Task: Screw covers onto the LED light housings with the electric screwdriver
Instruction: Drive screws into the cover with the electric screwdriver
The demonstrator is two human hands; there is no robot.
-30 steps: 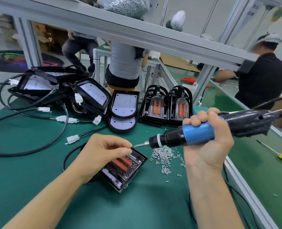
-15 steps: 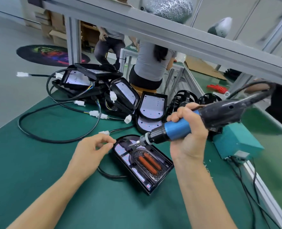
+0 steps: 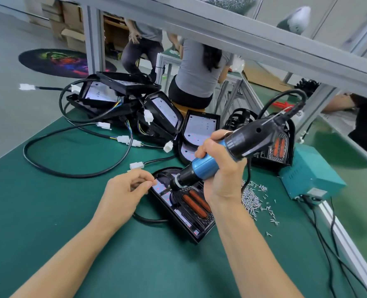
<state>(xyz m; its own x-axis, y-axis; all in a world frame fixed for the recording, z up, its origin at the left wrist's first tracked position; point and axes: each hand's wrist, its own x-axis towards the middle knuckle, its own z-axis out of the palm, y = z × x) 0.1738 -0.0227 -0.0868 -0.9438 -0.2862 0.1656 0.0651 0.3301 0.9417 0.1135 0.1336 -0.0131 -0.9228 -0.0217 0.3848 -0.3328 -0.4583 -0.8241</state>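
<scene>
Screwdriver [image 3: 219, 160] in right hand [image 3: 221, 175] on housing [image 3: 187, 203]

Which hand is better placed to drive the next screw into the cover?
Right hand: it grips the electric screwdriver, whose bit already points at the cover. Left hand only steadies its edge.

Worktop [image 3: 49, 211]: matt green mat, cloth-like. LED housing [image 3: 184, 214]: glossy black plastic, orange inserts. Electric screwdriver [image 3: 221, 155]: blue metallic-looking grip, smooth black plastic body. Screws [image 3: 251, 201] at 3 o'clock of housing: bright metal. Cable [image 3: 70, 171]: smooth black rubbery sheath. Frame rail [image 3: 264, 46]: matt grey metal.
</scene>
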